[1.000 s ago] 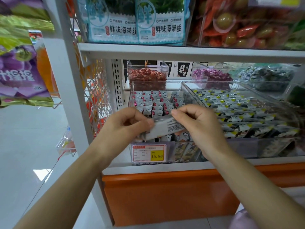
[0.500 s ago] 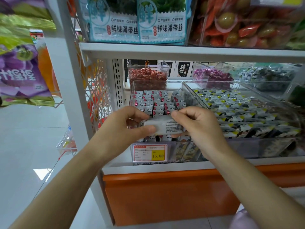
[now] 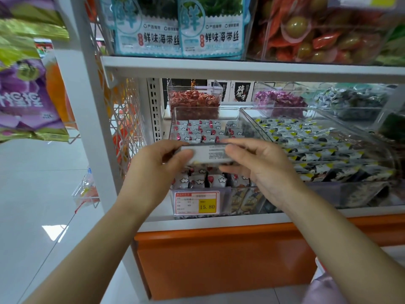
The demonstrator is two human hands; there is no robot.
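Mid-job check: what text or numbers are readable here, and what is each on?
"鲜味海带丝": both blue bags on the upper shelf.
"15.80": yellow patch of the price tag on the clear bin.
"碎银子": black-and-white card at the rear.
Print on the packet held by left hand and right hand: too blurred.
Lettering on the purple bag: unreadable.

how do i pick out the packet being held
On the white shelf, find the clear bin with the 15.80 price tag. Above it, the left hand and right hand pinch one packet by its ends. Unlike the cloud-printed packets below, it shows a grey, fine-print back.
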